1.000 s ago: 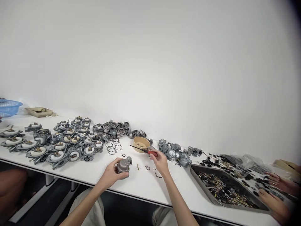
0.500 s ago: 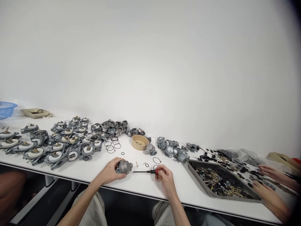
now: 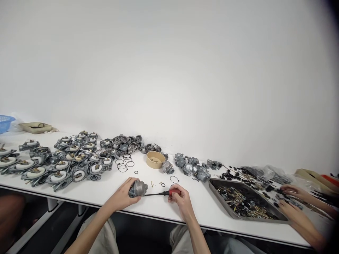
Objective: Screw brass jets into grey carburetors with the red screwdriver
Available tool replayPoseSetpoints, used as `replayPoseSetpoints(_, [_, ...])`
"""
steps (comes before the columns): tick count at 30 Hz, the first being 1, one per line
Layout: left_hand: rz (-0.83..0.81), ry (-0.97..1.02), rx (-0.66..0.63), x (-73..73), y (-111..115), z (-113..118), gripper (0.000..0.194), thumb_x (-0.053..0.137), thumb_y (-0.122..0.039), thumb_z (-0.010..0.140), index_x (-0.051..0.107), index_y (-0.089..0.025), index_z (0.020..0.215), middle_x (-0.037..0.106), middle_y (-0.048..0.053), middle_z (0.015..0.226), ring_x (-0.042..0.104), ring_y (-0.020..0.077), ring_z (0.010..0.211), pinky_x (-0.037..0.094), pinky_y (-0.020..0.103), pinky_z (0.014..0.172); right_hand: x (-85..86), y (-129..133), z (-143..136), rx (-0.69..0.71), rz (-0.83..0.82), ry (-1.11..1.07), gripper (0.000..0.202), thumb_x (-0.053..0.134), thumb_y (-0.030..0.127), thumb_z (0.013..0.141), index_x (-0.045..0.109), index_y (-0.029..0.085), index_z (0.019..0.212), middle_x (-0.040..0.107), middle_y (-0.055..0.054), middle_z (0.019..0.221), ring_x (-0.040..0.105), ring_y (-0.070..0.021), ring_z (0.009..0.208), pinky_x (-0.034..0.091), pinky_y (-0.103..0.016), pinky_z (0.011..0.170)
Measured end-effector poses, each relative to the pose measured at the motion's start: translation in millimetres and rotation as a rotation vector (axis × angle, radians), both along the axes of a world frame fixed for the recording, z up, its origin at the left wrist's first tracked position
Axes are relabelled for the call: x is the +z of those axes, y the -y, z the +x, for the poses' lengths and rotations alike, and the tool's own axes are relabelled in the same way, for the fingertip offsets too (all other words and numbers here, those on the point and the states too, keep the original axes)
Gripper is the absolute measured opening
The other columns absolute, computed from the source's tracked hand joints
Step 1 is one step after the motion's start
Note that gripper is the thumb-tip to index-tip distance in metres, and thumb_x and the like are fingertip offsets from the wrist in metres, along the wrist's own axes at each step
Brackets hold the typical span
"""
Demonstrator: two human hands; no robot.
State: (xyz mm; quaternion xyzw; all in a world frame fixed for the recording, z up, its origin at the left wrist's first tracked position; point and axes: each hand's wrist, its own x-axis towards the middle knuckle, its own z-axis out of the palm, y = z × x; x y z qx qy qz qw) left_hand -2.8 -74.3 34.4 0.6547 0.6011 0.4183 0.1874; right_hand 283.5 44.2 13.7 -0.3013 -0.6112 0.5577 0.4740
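Observation:
Near the table's front edge, my left hand point(image 3: 123, 195) is closed around a grey metal carburetor point(image 3: 138, 188). My right hand point(image 3: 180, 201) grips the red handle of a screwdriver point(image 3: 174, 192), whose dark shaft points left and reaches the carburetor's lower right side. Whether the tip touches it is too small to tell. Small brass parts point(image 3: 152, 183) and a black O-ring point(image 3: 163, 185) lie just behind the shaft. A larger thin ring point(image 3: 174, 180) rests behind my right hand.
Carburetor bodies with white floats point(image 3: 59, 176) crowd the left. A round tan container point(image 3: 155, 160) stands mid-table, with more carburetors point(image 3: 201, 173) to its right. A metal tray point(image 3: 230, 211) holds small parts. Another person's hands point(image 3: 296, 211) are at the far right.
The screwdriver's tip has come up to the carburetor, closing the small gap between them. The view has shifted slightly, and the other person's hands have moved a little.

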Motion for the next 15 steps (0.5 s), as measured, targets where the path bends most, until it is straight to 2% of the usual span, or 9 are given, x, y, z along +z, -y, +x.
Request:
replayPoseSetpoints(6, [-0.017,-0.004,0.003,0.7,0.1,1.2,0.06,0.072,-0.036,0.078,0.056,-0.029,0.135,0.057,0.008,0.139,0.056,0.0341,0.126,0.047,0.041,0.103,0.9,0.4,-0.3,0.0,0.007,0.012,0.018,0.068,0.03,0.075,0.066,0.018,0.088,0.066,-0.001,0.072,0.067,-0.0195,0.06,0.054,-0.031,0.06])
replayPoseSetpoints(15, [-0.017,0.011,0.01,-2.8,-1.4,-0.6,0.061,0.073,-0.04,0.078,0.057,-0.029,0.135,0.057,0.008,0.141,0.056,0.0349,0.126,0.048,0.04,0.102,2.2,0.8,1.6,0.052,0.07,0.043,0.014,0.059,0.02,0.074,0.063,0.018,0.087,0.063,0.0,0.069,0.061,-0.0171,0.06,0.049,-0.029,0.06])
